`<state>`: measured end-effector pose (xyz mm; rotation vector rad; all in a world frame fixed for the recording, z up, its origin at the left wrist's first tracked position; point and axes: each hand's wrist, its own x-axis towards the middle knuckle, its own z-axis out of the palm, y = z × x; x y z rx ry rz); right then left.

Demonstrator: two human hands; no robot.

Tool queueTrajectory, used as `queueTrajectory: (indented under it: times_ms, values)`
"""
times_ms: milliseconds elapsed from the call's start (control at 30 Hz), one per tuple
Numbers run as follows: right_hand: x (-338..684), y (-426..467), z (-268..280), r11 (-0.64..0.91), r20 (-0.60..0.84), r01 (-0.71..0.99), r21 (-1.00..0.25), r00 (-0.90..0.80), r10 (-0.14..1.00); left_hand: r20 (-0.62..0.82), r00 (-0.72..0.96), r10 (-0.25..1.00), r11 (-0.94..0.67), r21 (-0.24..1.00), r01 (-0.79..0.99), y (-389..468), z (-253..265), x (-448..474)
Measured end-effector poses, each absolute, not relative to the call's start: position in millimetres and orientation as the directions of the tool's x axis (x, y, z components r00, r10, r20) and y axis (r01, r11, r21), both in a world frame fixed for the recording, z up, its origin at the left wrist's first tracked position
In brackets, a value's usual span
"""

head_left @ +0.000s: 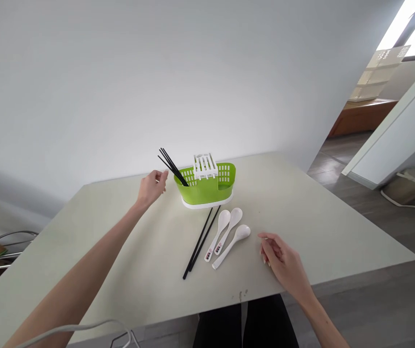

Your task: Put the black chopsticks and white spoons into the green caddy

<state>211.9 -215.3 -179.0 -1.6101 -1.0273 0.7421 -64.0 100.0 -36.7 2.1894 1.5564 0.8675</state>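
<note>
A bundle of black chopsticks [173,167] leans leftward in the left end of a green perforated cutlery basket [202,194], which bears a white slotted rack [205,166] over its middle; the left hand [151,187], loosely curled and grasping nothing visible, is just beside the bundle. In front of the basket, two black chopsticks [197,244] and three white spoons [228,232] lie on the pale table [294,203], the right hand [281,256], relaxed and unladen, being near the spoons. A plain wall [193,72] stands behind.
</note>
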Motion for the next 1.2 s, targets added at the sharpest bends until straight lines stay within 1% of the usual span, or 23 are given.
queueTrajectory:
  times_ms: [33, 100, 167, 233, 300, 367, 433, 533, 633, 733, 800, 900, 933, 967, 1000, 1033, 1100, 1167, 1200]
  values:
    - [212, -215, -179, -0.096, 0.029, 0.257, -0.962, 0.444, 0.896, 0.279, 0.242, 0.929, -0.361, 0.551, 0.753, 91, -42, -65]
    - [211, -216, -178, -0.106, 0.026, 0.265, -0.958, 0.451, 0.892, 0.2, 0.366, 0.909, -0.416, 0.487, 0.768, 71, -55, -66]
    - [211, -216, -178, -0.115, 0.024, 0.275, -0.955, 0.456, 0.89, 0.06, 0.547, 0.835, -0.515, 0.438, 0.737, 47, -72, -63]
    - [211, -216, -178, -0.118, 0.025, 0.283, -0.952, 0.454, 0.891, -0.059, 0.633, 0.772, -0.561, 0.406, 0.722, 23, -88, -56]
    - [211, -216, -178, -0.119, 0.027, 0.292, -0.949, 0.452, 0.892, -0.124, 0.643, 0.756, -0.568, 0.365, 0.738, 2, -100, -47]
    - [212, -216, -178, -0.122, 0.027, 0.298, -0.947, 0.454, 0.891, -0.136, 0.636, 0.76, -0.582, 0.295, 0.758, -13, -105, -37]
    - [211, -216, -178, -0.125, 0.028, 0.302, -0.945, 0.456, 0.89, -0.139, 0.65, 0.747, -0.622, 0.199, 0.758, -22, -103, -28]
    - [211, -216, -177, -0.126, 0.032, 0.309, -0.943, 0.461, 0.887, -0.186, 0.685, 0.705, -0.694, 0.017, 0.719, -29, -90, -18]
    - [210, -216, -175, -0.125, 0.039, 0.317, -0.94, 0.466, 0.884, -0.26, 0.653, 0.712, -0.696, -0.131, 0.706, -32, -78, -16]
    - [209, -216, -173, -0.126, 0.044, 0.321, -0.939, 0.472, 0.88, -0.298, 0.625, 0.722, -0.687, -0.203, 0.698, -32, -73, -23]
    - [209, -216, -173, -0.124, 0.049, 0.324, -0.938, 0.479, 0.876, -0.281, 0.619, 0.734, -0.676, -0.208, 0.707, -28, -74, -31]
    - [209, -216, -174, -0.114, 0.061, 0.326, -0.938, 0.482, 0.874, -0.205, 0.588, 0.782, -0.619, -0.148, 0.771, -19, -70, -44]
    - [209, -216, -174, -0.111, 0.064, 0.326, -0.939, 0.481, 0.874, -0.164, 0.582, 0.796, -0.601, -0.101, 0.793, -16, -66, -49]
    - [209, -216, -175, -0.11, 0.066, 0.327, -0.939, 0.481, 0.874, -0.12, 0.585, 0.802, -0.592, -0.027, 0.806, -15, -60, -54]
    - [209, -217, -175, -0.11, 0.065, 0.329, -0.938, 0.479, 0.875, -0.072, 0.597, 0.799, -0.592, 0.078, 0.802, -15, -53, -59]
    - [209, -217, -176, -0.113, 0.064, 0.331, -0.937, 0.479, 0.876, -0.016, 0.613, 0.79, -0.597, 0.209, 0.775, -16, -46, -63]
    - [210, -217, -175, -0.118, 0.058, 0.329, -0.937, 0.48, 0.875, 0.111, 0.607, 0.787, -0.574, 0.491, 0.655, -23, -31, -72]
    - [210, -217, -174, -0.119, 0.047, 0.31, -0.943, 0.481, 0.875, 0.197, 0.512, 0.836, -0.48, 0.716, 0.507, -35, -20, -78]
    - [209, -217, -172, -0.115, 0.041, 0.292, -0.95, 0.481, 0.876, 0.204, 0.448, 0.87, -0.413, 0.798, 0.439, -41, -18, -80]
